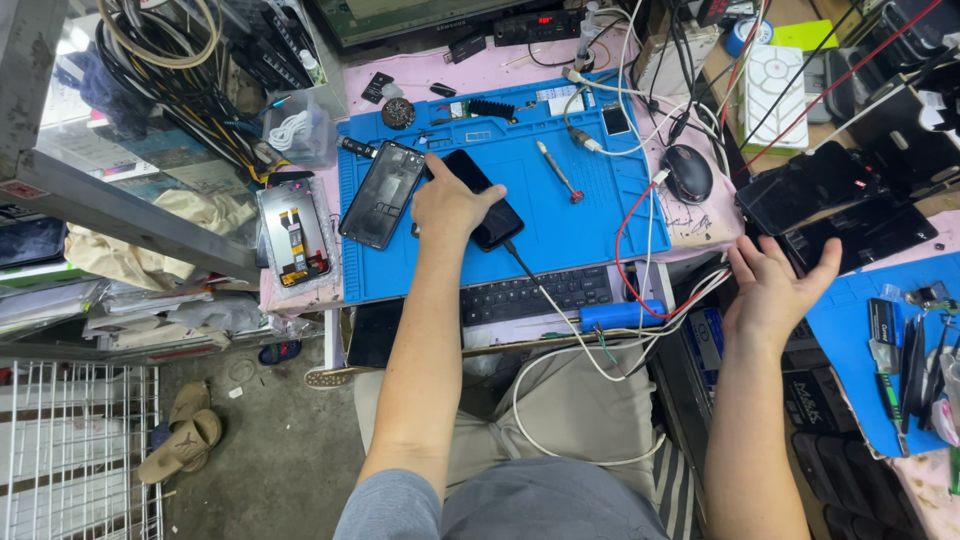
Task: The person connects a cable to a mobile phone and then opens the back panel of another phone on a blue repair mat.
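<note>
Head view: your left hand (452, 203) covers part of the black glossy smartphone (487, 200), palm pressing it, while your right hand (775, 285) hangs open.

Place: a phone repair workshop.
Evidence: an opened phone (383, 194) is lying on a blue repair mat (570, 225), cables (640, 150) are trailing everywhere.

A worktop (470, 72) with a pink top carries a blue work mat (590, 225). On the mat lie a dark phone (490, 200) with a cable plugged in, an opened phone back shell (382, 194), a screwdriver (558, 170) and a small round part (398, 113). Beside the mat sit a black computer mouse (689, 172) and a phone frame (295, 235) with its inner parts exposed. A keyboard (535, 294) rests on the lower shelf at the front edge.
</note>
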